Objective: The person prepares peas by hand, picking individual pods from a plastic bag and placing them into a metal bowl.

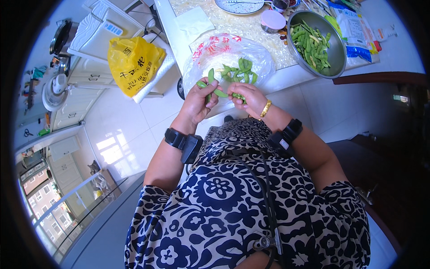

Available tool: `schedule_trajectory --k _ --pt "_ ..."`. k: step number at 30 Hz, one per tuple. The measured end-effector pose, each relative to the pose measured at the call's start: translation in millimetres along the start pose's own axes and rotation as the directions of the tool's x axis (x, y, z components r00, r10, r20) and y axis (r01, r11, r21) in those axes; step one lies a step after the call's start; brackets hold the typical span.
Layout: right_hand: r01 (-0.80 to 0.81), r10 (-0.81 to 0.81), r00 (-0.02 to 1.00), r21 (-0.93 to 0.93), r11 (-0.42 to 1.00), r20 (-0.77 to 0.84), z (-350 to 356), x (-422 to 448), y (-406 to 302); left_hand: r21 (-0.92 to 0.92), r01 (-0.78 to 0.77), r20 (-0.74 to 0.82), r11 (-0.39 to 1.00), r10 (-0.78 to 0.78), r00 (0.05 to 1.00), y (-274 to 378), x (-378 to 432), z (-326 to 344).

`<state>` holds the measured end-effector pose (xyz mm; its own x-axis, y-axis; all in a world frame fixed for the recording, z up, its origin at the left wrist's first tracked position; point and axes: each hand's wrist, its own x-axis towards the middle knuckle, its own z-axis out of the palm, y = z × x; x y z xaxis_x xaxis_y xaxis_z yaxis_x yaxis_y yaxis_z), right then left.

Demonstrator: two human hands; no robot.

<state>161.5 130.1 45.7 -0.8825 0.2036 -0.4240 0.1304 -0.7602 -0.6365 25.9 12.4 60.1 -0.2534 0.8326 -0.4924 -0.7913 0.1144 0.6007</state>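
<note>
Several green soybean pods are gripped by my left hand, one sticking up past the thumb and another pointing towards my right hand. My right hand is curled around a small green bunch, and its fingertips meet the end of a pod between both hands. Just beyond the hands, a clear plastic bag with red print lies at the table's edge, with green pods and leaves on it. A metal bowl holding many pods stands to the right.
A pink-lidded container, a speckled plate and a white paper napkin lie on the table. Food packages stand right of the bowl. A yellow plastic bag rests on a chair at the left.
</note>
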Motion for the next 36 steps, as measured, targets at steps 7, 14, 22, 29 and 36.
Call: schedule_trajectory --k 7,14,22,29,36 --pt "-0.245 0.254 0.966 -0.145 0.959 0.045 15.7 1.1 1.7 0.255 -0.108 -0.107 0.961 0.139 0.985 1.9 -7.4 -3.0" --pt "-0.168 0.174 0.982 -0.078 0.983 0.07 70.7 50.3 30.6 0.182 -0.493 -0.328 0.851 0.525 0.785 3.0 -54.7 -29.4" --pt "-0.586 0.553 0.809 0.192 0.787 0.199 144.9 138.1 125.9 0.075 -0.869 -0.76 0.489 0.592 0.268 -11.2 -148.8 -131.5" --pt "-0.612 0.622 0.783 0.189 0.768 0.004 107.7 207.7 220.4 -0.044 -0.945 -0.928 0.323 0.337 0.158 -80.1 -235.5 -196.6" --pt "-0.727 0.552 0.648 -0.21 0.654 -0.524 54.6 309.5 229.5 -0.006 -0.967 -0.977 0.257 0.205 0.061 -138.2 -253.3 -226.1"
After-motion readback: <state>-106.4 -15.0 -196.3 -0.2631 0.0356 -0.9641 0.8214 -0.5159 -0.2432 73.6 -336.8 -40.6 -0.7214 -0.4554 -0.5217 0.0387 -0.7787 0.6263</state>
